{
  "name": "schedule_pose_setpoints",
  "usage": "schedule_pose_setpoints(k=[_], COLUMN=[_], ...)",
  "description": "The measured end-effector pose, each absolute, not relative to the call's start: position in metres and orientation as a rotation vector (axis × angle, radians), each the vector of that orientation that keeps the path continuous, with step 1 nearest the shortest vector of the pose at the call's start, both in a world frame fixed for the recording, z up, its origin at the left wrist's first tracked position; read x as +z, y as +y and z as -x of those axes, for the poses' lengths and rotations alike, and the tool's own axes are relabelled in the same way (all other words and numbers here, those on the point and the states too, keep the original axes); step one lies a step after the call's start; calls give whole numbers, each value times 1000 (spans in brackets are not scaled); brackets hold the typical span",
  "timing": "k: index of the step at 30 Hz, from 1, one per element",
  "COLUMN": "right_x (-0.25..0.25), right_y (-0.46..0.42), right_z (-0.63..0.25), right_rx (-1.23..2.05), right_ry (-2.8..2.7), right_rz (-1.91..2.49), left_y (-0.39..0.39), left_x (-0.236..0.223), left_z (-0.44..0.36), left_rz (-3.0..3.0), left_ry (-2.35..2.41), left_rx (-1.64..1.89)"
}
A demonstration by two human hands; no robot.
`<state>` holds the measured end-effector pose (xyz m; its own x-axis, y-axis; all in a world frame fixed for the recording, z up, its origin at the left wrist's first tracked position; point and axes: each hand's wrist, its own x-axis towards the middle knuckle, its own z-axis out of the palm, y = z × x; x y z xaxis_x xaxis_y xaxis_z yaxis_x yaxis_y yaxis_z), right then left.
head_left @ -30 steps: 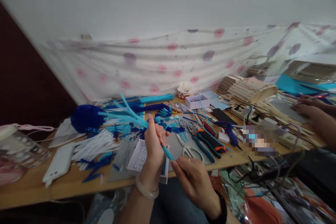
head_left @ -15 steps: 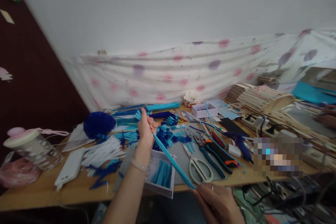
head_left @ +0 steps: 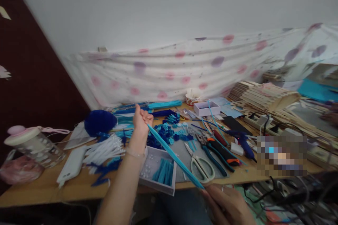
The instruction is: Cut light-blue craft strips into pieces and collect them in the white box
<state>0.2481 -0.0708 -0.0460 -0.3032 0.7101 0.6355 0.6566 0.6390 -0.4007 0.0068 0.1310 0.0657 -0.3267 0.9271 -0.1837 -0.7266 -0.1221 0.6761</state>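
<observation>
A bundle of light blue pipe cleaners [head_left: 174,158] stretches slantwise between my two hands. My left hand [head_left: 142,119] is closed round its far end, thumb up, above the blue pieces on the table. At the near end, my right hand [head_left: 228,204] grips the bundle low at the table's front edge; its fingertips are partly hidden. Below the bundle stands a white box [head_left: 158,186] with short light blue pieces [head_left: 163,171] and small pearl-like beads [head_left: 148,165]. Scissors [head_left: 202,167] with cream handles lie just right of the bundle.
Pliers [head_left: 223,153] and a blue glue gun [head_left: 241,144] lie to the right, near a power strip [head_left: 256,123]. Dark blue flower-like pieces [head_left: 161,135] spread behind the box. At left are a phone [head_left: 71,167], white stems [head_left: 105,151] and a tumbler [head_left: 34,146].
My left hand has moved left and my right hand slightly right, so a longer stretch of the bundle shows between them. The tips that stuck out beyond my left fist no longer show.
</observation>
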Motion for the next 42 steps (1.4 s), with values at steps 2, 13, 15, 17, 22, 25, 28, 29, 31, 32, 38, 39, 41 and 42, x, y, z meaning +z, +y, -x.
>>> schedule_pose_setpoints(k=[2, 13, 15, 17, 22, 25, 28, 29, 31, 32, 38, 39, 41, 42], right_x=[-47, -34, -27, -23, -26, -30, -34, -35, -36, -35, -24, -21, -17, -15], right_y=[-73, -25, -20, -20, -22, -24, -25, -25, -22, -19, 12, 17, 27, 30], right_z=[-257, -227, -212, -199, -186, -184, -182, -181, -183, -186, -216, -216, -208, -201], right_rx=[140, 389, 514, 665, 1114, 1364, 1501, 1525, 1564, 1561, 878, 788, 655, 583], right_ry=[-1972, -1414, -1397, -1372, -1208, -1140, -1142, -1177, -1278, -1336, -1884, -2013, -2266, -2380], right_rz=[1123, 1316, 1250, 1183, 986, 893, 867, 874, 898, 921, 1195, 1205, 1214, 1232], left_y=[132, 15, -7, -15, -4, 0, 3, 3, 6, 7, 8, 7, 5, 3], left_x=[75, 6, -11, -19, -16, -12, -11, -12, -13, -13, -19, -21, -25, -27], left_z=[10, -51, -76, -91, -86, -72, -59, -55, -46, -41, 0, 7, 18, 23], left_rz=[-317, -416, -611, -776, -789, -750, -693, -679, -670, -681, -788, -772, -726, -703], left_ry=[831, 914, 844, 742, 687, 736, 792, 811, 863, 893, 1153, 1184, 1223, 1237], left_rx=[1772, 1534, 1310, 1262, 1194, 1241, 1304, 1316, 1339, 1354, 1546, 1567, 1606, 1622])
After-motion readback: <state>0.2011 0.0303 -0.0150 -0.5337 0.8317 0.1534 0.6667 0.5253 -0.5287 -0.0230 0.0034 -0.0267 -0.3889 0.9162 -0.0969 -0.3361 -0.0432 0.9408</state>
